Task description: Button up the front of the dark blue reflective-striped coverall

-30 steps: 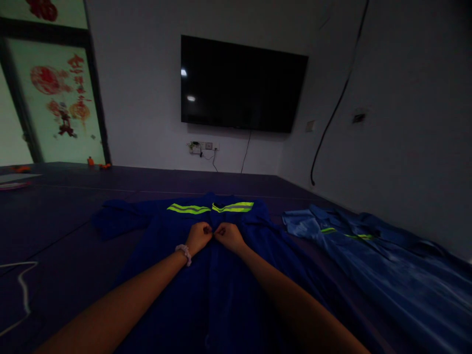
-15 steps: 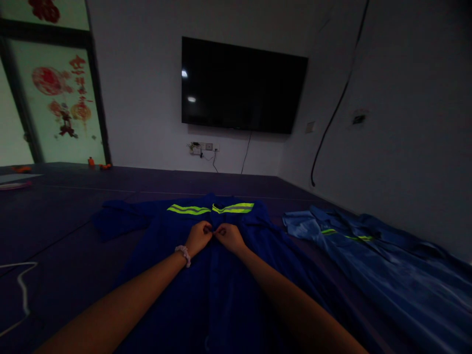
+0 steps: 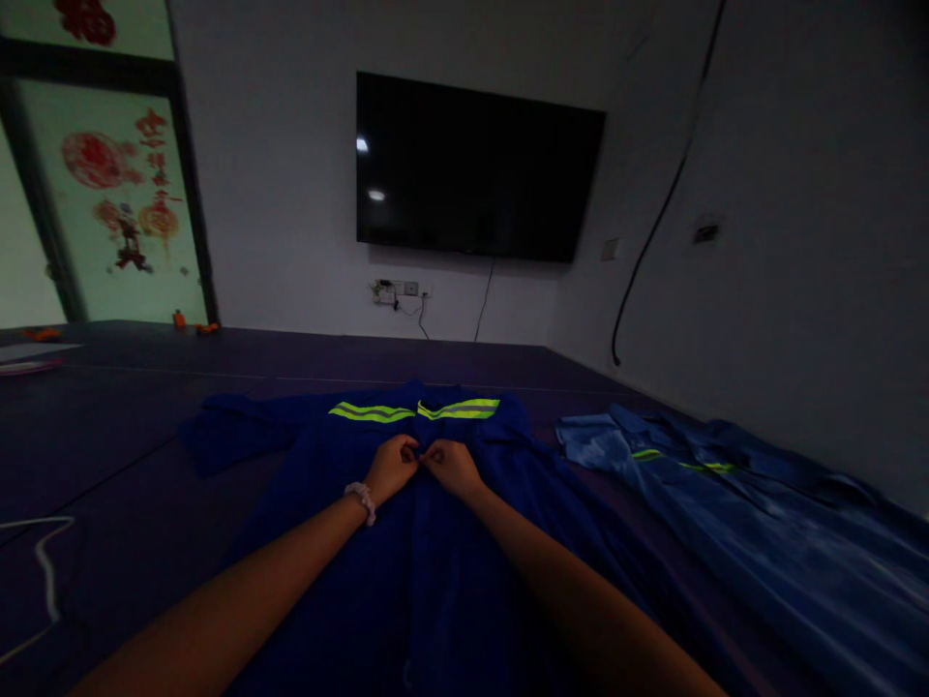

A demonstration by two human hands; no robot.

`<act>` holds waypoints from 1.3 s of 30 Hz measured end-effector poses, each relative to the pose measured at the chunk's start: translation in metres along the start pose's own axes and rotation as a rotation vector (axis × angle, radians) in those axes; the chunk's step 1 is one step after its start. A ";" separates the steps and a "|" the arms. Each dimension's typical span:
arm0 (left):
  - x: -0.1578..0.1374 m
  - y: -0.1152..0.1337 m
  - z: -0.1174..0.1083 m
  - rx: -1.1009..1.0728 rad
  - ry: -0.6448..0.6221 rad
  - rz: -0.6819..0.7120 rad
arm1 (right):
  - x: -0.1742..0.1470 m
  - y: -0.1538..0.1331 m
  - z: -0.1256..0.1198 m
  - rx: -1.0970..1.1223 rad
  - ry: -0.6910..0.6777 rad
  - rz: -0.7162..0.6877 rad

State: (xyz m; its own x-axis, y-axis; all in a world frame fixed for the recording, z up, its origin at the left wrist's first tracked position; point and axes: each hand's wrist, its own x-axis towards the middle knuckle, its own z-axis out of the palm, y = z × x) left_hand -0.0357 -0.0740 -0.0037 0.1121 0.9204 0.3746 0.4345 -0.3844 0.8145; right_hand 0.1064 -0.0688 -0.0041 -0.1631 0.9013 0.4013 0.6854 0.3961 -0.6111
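Left hand (image 3: 393, 465) and right hand (image 3: 453, 467) both pinching the front opening of the blue jacket (image 3: 439, 547), laid out lower centre of frame — pinches nearly meeting. Risk: uneven pull could skew the front edges; a slipped pinch could drop one.

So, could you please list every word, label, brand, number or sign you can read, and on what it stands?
"福": red sign on the pane above the door, partly cut off.
Red characters on the door: too blurred to read.
Mark on television's lower edge: too small.
Blue garment: none visible.
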 end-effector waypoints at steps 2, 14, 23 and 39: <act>0.000 0.000 0.000 0.000 -0.001 0.002 | 0.000 0.000 0.000 -0.003 -0.004 0.000; -0.001 0.002 -0.001 0.006 -0.021 -0.012 | 0.002 0.003 0.002 -0.019 -0.028 -0.017; -0.002 0.006 -0.002 0.015 -0.021 -0.040 | 0.002 0.005 0.003 -0.008 -0.042 -0.045; -0.002 0.005 0.000 0.022 -0.025 -0.033 | 0.001 0.003 0.003 0.013 0.000 -0.030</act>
State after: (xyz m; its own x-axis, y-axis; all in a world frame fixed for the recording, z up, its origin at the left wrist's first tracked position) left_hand -0.0340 -0.0775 0.0001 0.1198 0.9343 0.3358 0.4582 -0.3521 0.8161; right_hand 0.1064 -0.0660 -0.0074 -0.1833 0.8889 0.4198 0.6711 0.4252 -0.6073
